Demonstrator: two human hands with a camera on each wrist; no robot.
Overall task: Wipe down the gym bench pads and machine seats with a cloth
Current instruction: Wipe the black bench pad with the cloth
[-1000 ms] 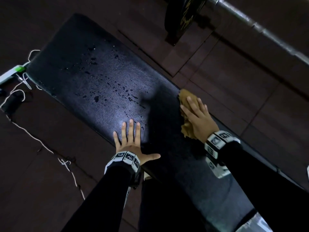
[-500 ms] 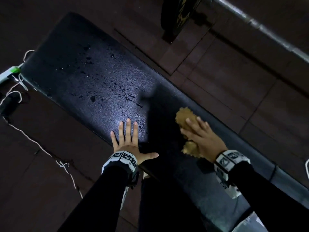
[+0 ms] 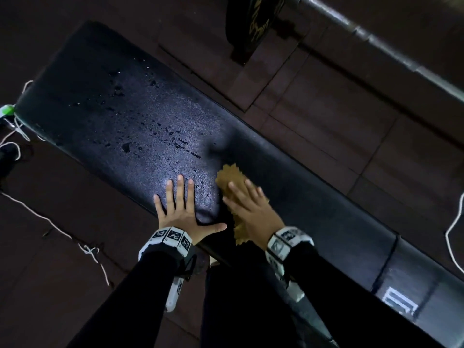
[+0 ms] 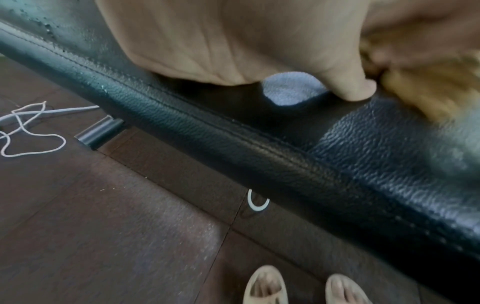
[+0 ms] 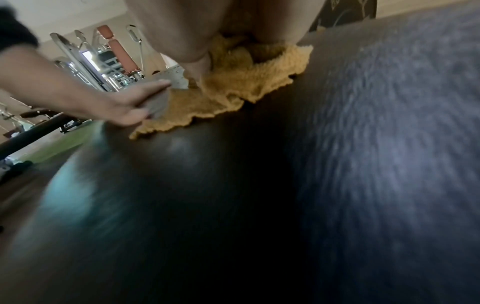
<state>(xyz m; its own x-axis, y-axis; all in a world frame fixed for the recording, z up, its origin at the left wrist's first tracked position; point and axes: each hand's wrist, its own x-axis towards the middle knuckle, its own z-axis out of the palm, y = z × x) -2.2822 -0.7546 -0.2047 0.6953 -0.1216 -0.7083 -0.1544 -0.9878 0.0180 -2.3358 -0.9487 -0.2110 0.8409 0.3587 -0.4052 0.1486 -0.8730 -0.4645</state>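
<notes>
A long black bench pad [image 3: 105, 96] runs diagonally across the head view, with water droplets [image 3: 175, 141] scattered over its lit middle. My left hand [image 3: 179, 204] lies flat on the pad's near edge, fingers straight and thumb spread out. Right beside it, my right hand [image 3: 247, 204] presses a mustard-yellow cloth [image 3: 229, 175] flat onto the pad with straight fingers. In the right wrist view the cloth [image 5: 233, 82] bunches under the palm, close to the left hand's thumb [image 5: 130, 102]. The left wrist view shows the pad's stitched edge [image 4: 233, 144] and the cloth [image 4: 428, 90].
A barbell bar [image 3: 376, 38] and a black weight plate [image 3: 253, 23] hang over the far side. White cords [image 3: 57, 229] trail on the dark tiled floor to the left, another cord [image 3: 452, 237] at right. My feet [image 4: 265, 286] stand by the bench. Gym machines [image 5: 111, 57] stand beyond.
My right hand has slid the cloth from the pad's far edge across toward the near edge, ending beside the left thumb. The left hand has stayed planted.
</notes>
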